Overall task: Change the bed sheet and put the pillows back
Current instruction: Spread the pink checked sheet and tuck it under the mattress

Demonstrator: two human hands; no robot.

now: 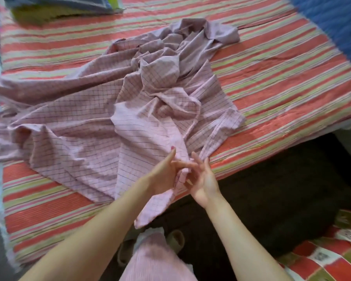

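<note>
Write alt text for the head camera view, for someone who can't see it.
Both hands, left hand and right hand, gather an edge of a crumpled pink checked bed sheet lying bunched on a red-and-green striped mattress.

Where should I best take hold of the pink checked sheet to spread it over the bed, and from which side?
Probably at the hemmed corner hanging over the near bed edge, where the left hand and right hand meet. Come from the near side: the pink checked sheet is bunched mid-bed, and only this flap hangs free of the striped mattress.
</note>
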